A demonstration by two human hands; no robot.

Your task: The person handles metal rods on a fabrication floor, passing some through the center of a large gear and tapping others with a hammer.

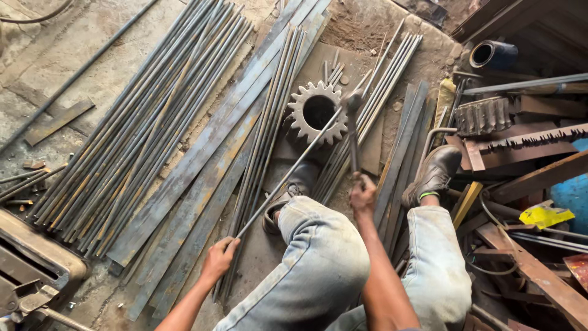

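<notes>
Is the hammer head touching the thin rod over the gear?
Cannot tell. In the head view the hammer head overlaps the thin rod above the gear; no gap shows.

The floor (pixel 61 55) is rough, dusty concrete, cracked and patched, lit by flat daylight with soft shadows. From about ten o'clock toward the centre lies a wide fan of long steel rods (pixel 141 122), with rusty flat bars (pixel 202 165) just beside them. At one o'clock a dark pipe end (pixel 490 54) lies on its side. From two to five o'clock, scrap is heaped: angle irons, a toothed bar (pixel 527 142), a yellow scrap (pixel 544 216). At eight o'clock stands a worn metal machine (pixel 37 263).
</notes>
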